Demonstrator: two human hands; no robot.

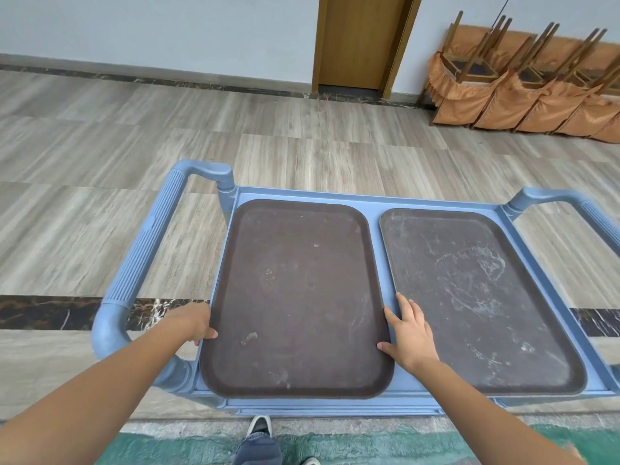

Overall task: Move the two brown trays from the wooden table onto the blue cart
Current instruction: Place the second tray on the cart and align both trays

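Two brown trays lie side by side on the top shelf of the blue cart (369, 195). The left brown tray (295, 290) is plain; the right brown tray (476, 297) is scuffed with pale marks. My left hand (193, 322) grips the left tray's left rim near its front corner, thumb on top. On that tray's right rim rests my right hand (411, 337), flat with its fingers spread. They reach over the gap onto the right tray's near corner. The wooden table is out of view.
The cart has a ribbed handle on the left (144, 246) and another on the right (570, 199). Beyond it lies a wood-look floor, with a door (362, 41) and stacked orange-covered chairs (523, 85) at the far wall. My shoe (258, 427) stands below the cart.
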